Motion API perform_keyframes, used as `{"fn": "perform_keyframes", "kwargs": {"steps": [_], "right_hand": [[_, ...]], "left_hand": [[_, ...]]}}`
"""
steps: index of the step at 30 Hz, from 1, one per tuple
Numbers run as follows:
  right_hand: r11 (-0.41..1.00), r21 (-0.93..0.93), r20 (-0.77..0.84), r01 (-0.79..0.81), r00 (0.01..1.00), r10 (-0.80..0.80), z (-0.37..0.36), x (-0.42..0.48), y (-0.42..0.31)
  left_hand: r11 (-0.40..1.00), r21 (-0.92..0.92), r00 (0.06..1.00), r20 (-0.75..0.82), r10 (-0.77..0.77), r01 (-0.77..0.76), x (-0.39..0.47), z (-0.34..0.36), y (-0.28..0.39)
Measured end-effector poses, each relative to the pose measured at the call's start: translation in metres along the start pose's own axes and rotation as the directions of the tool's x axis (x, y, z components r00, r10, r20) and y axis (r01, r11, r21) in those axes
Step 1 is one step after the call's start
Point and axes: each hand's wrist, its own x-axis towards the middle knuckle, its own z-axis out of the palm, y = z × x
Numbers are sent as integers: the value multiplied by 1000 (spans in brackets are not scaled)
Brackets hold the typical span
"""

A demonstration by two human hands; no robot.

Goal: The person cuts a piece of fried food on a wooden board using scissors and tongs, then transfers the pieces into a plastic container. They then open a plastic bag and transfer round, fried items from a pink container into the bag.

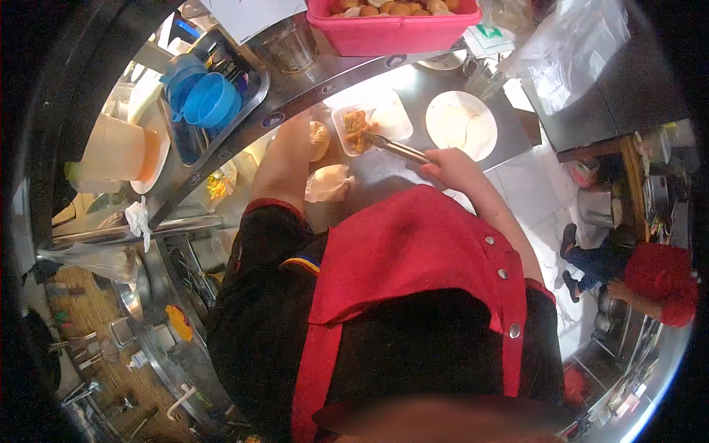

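My right hand [447, 166] is closed around metal tongs [401, 149], whose tips touch orange-brown food [356, 131] in a white foam container [409, 128]. To the right of the container lies a round white plate [461, 125] with a thin curved mark or utensil on it. My left forearm reaches up beneath the steel shelf edge, and the left hand itself is hidden. Beside that forearm are a tied bag of orange-brown food [318, 140] and a second plastic bag with pale contents [328, 183].
A pink bin [396, 36] of round items, likely eggs, stands on the shelf [354, 77] above. Blue plastic cups [210, 101] sit on a metal tray at left. Clear plastic bags [576, 55] lie at upper right. Another person [659, 282] is at far right.
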Motion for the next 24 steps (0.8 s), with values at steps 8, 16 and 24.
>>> {"fn": "perform_keyframes", "kwargs": {"steps": [8, 16, 24], "right_hand": [[999, -38, -14, 16, 1000, -16, 6, 15, -16], [999, -46, -34, 16, 999, -18, 6, 15, -5], [684, 685, 211, -250, 967, 143, -2, -71, 75]], "left_hand": [[979, -198, 999, 32, -39, 45, -5, -4, -7], [889, -450, 995, 93, -39, 77, -7, -6, -18], [889, -376, 917, 386, -105, 260, -22, 7, -6]]}}
